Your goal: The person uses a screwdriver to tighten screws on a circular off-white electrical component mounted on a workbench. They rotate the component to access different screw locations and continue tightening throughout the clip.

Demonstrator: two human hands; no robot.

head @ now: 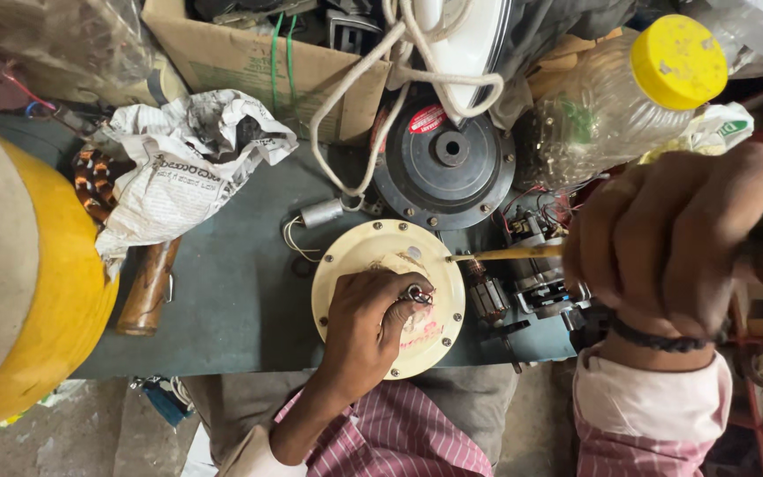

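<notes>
On the dark green bench [240,300] sits a round cream cover [373,256], smooth painted metal by the look of it, with small screw holes around the rim. Left hand [371,322] is pressed down flat-ish on top of it, fingers curled, with a ring on one finger, so it's touching the cover rather than gripping anything. Right hand [673,238] is up close to the camera, fist closed round the handle of a screwdriver [509,253]; the yellowish shaft runs left and its tip meets the cover's right edge, just above the left hand. So the cover lies under the left hand and well left of the right one.

Behind it there's a dark grey metal disc [445,170] with a hub in the middle, a white braided cord [373,132] looped over it, crumpled newspaper [183,168], a cardboard box [249,62] and a clear plastic bottle [611,97] with a yellow cap.
</notes>
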